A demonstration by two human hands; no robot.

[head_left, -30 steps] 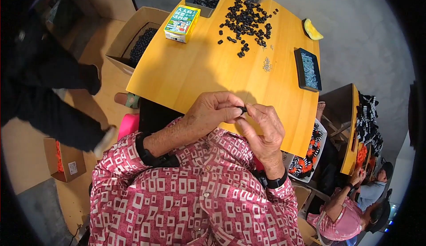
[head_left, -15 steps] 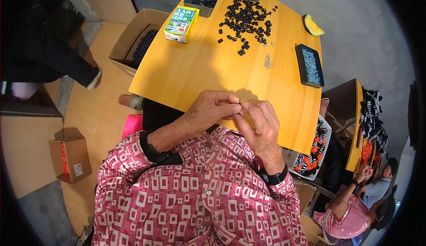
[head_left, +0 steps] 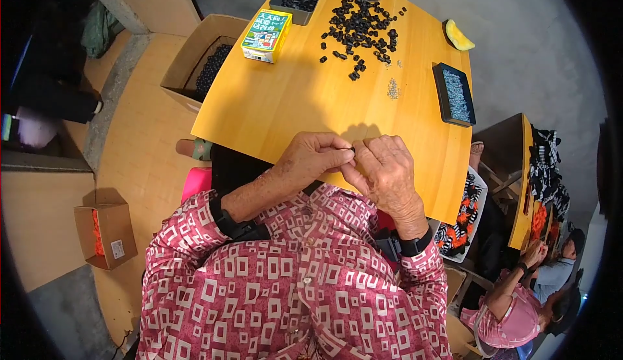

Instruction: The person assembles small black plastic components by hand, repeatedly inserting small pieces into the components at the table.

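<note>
We have a small black piece [head_left: 353, 150] pinched in our left hand [head_left: 315, 159], thumb against forefinger. Our right hand [head_left: 388, 170] is curled beside it; can't tell if it grips too. Piece is above the yellow wood-grain tabletop [head_left: 259, 110], near edge; scattered black cylindrical beads [head_left: 357, 25] beyond.

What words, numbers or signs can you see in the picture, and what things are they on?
Yellow-and-green carton on the table: big characters on top, which I won't copy out; the tiny print on it is too small to read.
White label on the cardboard box at the lower left: too small to read.
I can't make out any other writing.
</note>
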